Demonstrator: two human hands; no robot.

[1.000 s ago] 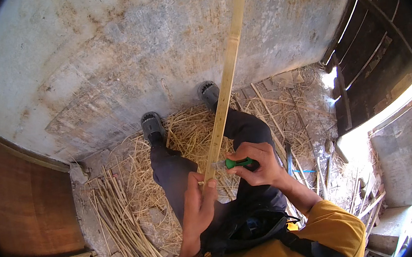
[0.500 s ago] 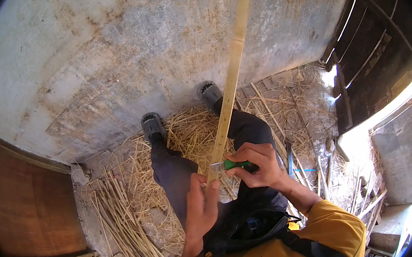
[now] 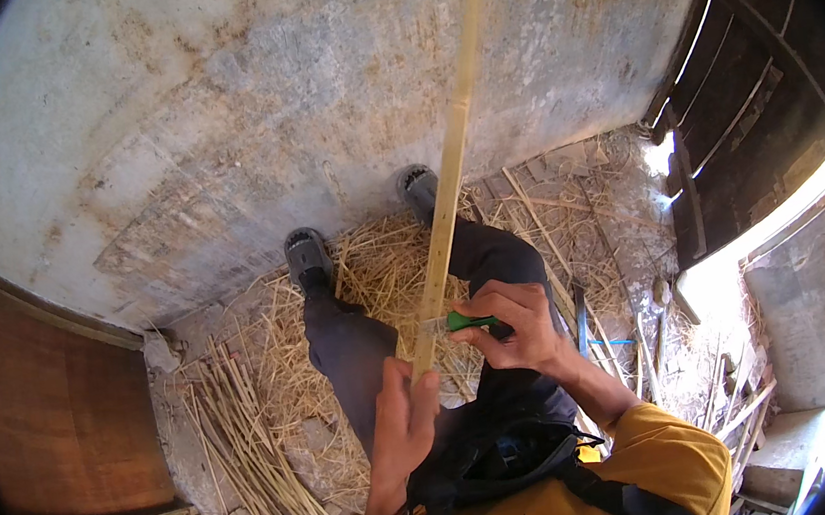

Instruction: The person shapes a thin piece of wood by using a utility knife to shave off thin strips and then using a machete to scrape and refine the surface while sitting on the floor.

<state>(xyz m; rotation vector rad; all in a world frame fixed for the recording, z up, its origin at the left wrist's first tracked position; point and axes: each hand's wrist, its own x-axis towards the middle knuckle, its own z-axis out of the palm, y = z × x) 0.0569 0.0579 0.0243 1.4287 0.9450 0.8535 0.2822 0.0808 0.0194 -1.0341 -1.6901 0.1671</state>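
Note:
A long, flat strip of pale bamboo (image 3: 454, 173) rises from my lap toward the wall, tilted a little to the right. My left hand (image 3: 405, 419) pinches its near end between thumb and fingers. In my right hand (image 3: 518, 323) is a knife (image 3: 469, 321) with a green handle, gripped from the right side. The knife's short blade meets the strip just above my left fingers; how deep it sits in the bamboo I cannot tell.
A stained concrete wall (image 3: 315, 97) stands ahead of my feet. Straw-like shavings (image 3: 378, 261) cover the floor, and a bundle of thin strips (image 3: 251, 445) lies at left. A brown wooden panel (image 3: 45, 397) is on the far left; dark boards (image 3: 745, 72) stand at right.
The bamboo strip's far end has come down, so its tip now shows inside the picture. The knife has shifted slightly left and down against the strip.

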